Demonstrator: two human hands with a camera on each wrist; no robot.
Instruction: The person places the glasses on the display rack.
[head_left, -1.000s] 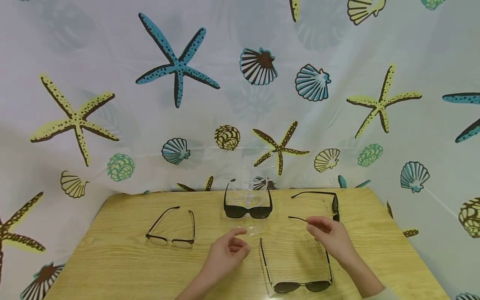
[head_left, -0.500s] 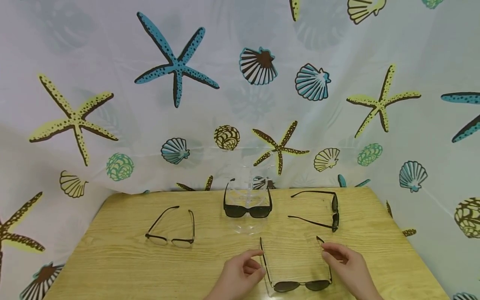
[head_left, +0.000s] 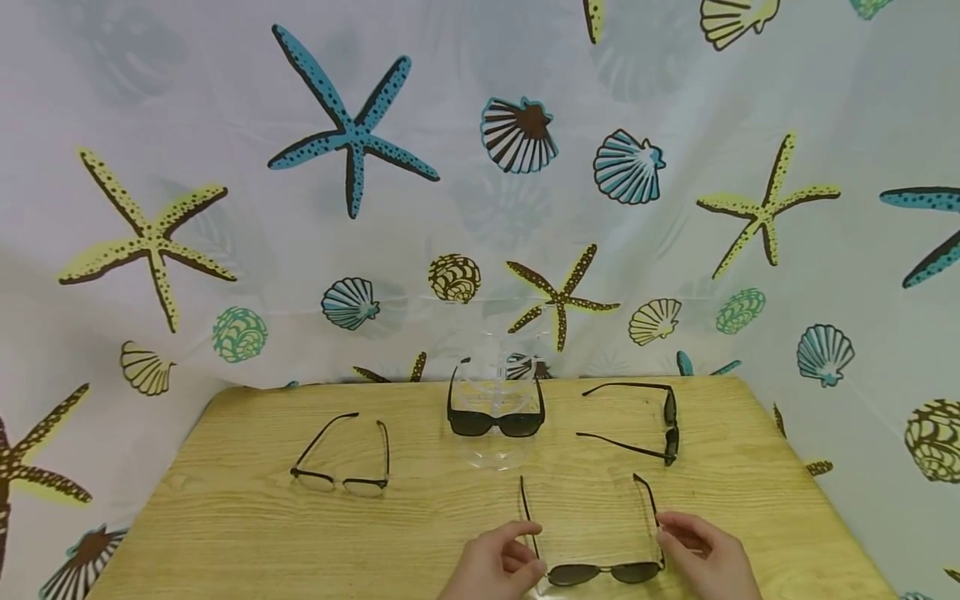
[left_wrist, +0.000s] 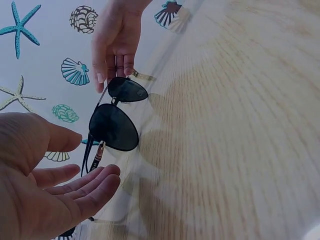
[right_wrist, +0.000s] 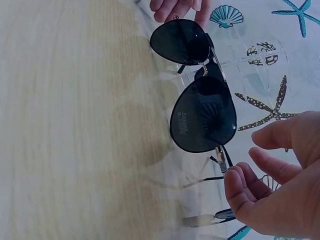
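Aviator sunglasses [head_left: 573, 575] with dark lenses lie near the table's front, temples unfolded and pointing away from me. My left hand [head_left: 493, 565] is at their left temple, and my right hand [head_left: 708, 554] is at the right one. In the left wrist view, the left thumb and fingers stand apart around the hinge end of the sunglasses [left_wrist: 114, 127]. From the right wrist, the right fingertips appear close to the hinge of the sunglasses [right_wrist: 204, 117], with the thumb apart. Whether the fingertips touch the frame is hard to tell.
Black sunglasses [head_left: 472, 424] sit on a clear stand [head_left: 495, 458] at the back middle. Another dark pair of sunglasses [head_left: 671, 408] lies sideways at the right. Half-rim eyeglasses [head_left: 365, 485] rest at the left of the wooden table [head_left: 247, 517]. A patterned curtain [head_left: 420, 200] hangs behind.
Both hands have come down toward me, from beside the stand and the right-hand sunglasses to the two temples of the aviator sunglasses. The glasses have stayed in place.
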